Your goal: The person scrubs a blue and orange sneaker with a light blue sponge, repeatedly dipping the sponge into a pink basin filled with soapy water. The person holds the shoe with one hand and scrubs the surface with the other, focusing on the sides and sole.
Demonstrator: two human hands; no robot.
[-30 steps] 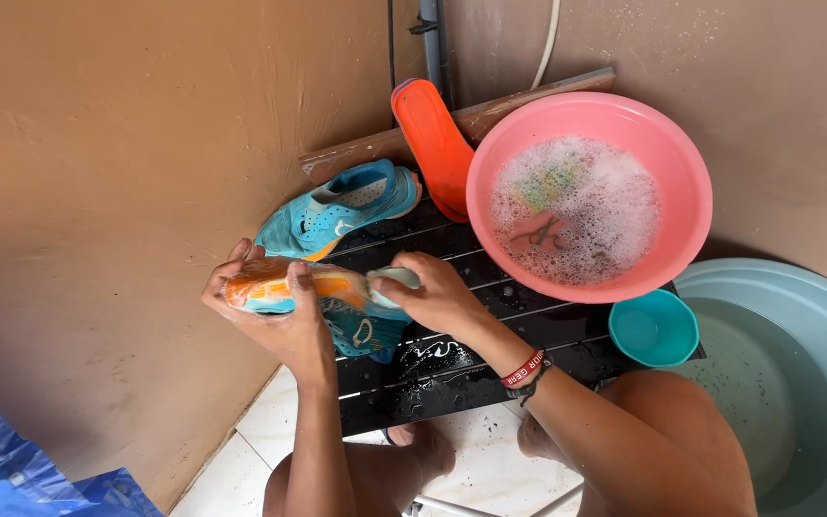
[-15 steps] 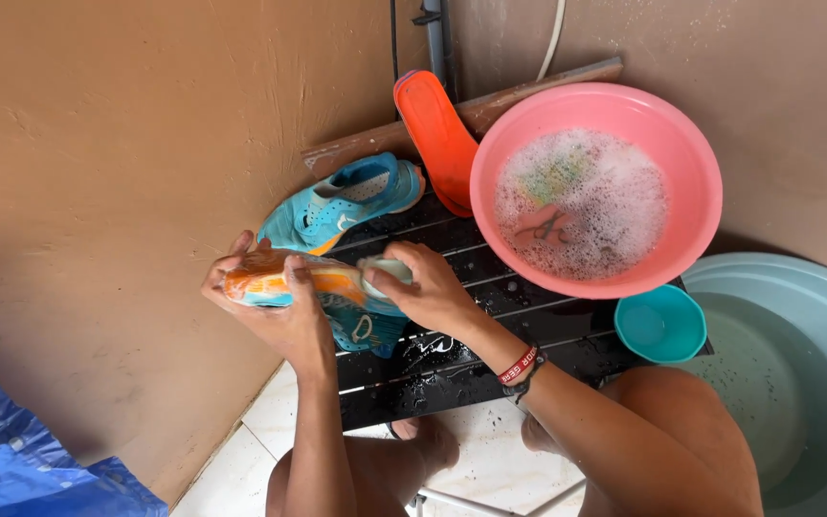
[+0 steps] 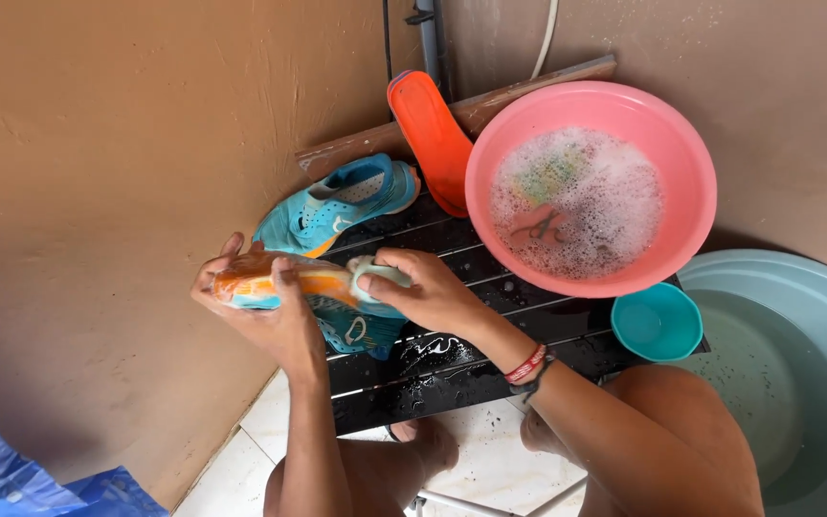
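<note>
Our left hand (image 3: 265,321) gripped an orange-soled shoe (image 3: 284,285) (sole up) over the black bench (image 3: 452,369), while our right hand (image 3: 428,292) pressed a pale brush (image 3: 375,275) against it.

One view only, from the head, looking straight down, close above the hands, wet black table (image 3: 490,364) and pink bowl (image 3: 691,182).
</note>
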